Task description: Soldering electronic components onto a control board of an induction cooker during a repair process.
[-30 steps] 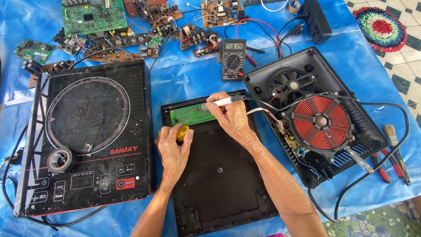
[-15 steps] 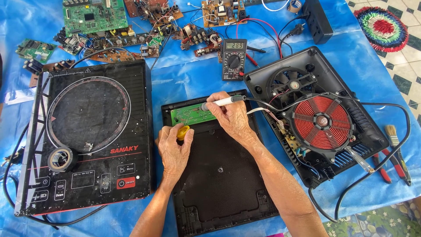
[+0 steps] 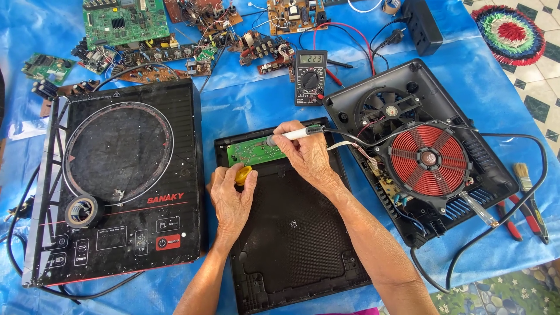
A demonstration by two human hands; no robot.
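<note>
Head view: right hand fingers clamp soldering iron over green board; left hand fingers pinch yellow piece.

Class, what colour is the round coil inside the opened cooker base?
Red, the coil, clearest in the head view.

Just one head cam, looking pretty much straight down, fairly close, over the blue plastic sheet with both forearms coming in from the bottom.

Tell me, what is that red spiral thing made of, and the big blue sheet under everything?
The red spiral looks like tightly wound coated copper wire: fine shiny rings around a hub. The blue sheet seems to be woven plastic tarp: glossy, creased, faintly ribbed.
</note>
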